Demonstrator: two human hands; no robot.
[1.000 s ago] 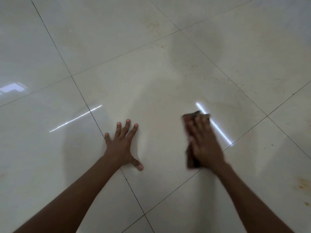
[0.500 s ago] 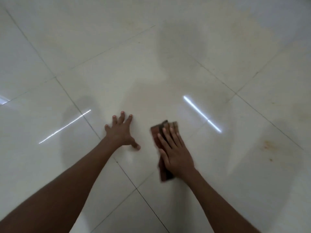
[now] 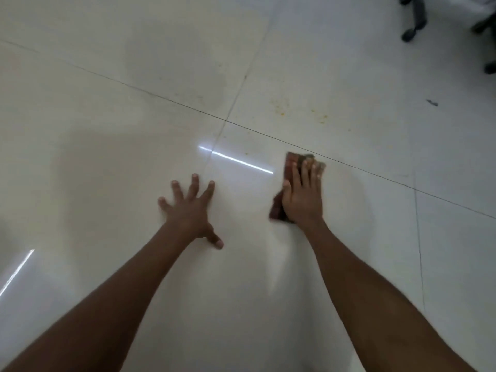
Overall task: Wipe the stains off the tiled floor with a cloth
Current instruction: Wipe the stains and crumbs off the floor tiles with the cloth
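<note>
The right hand (image 3: 302, 198) presses flat, fingers straight, on the brown cloth (image 3: 291, 163), which lies under it on the tiled floor (image 3: 107, 130). The left hand (image 3: 190, 210) rests spread nearby. Yellow stains (image 3: 281, 104) lie beyond the cloth.

Two bare forearms enter from bottom edge, no sleeves in view, no cuffs. Left hand (image 3: 192, 210): no ring, no glove, no watch or band at wrist; short nails, pale at fingertips. Right hand (image 3: 302, 198): likewise ungloved, no ring or bracelet seen; fingertips slightly blurred, nail detail unclear. Both forearms slim, smooth, free of visible marks or tattoos. Elbows and upper arms cut off by frame. Nothing of clothing, torso or legs shows anywhere.
</note>
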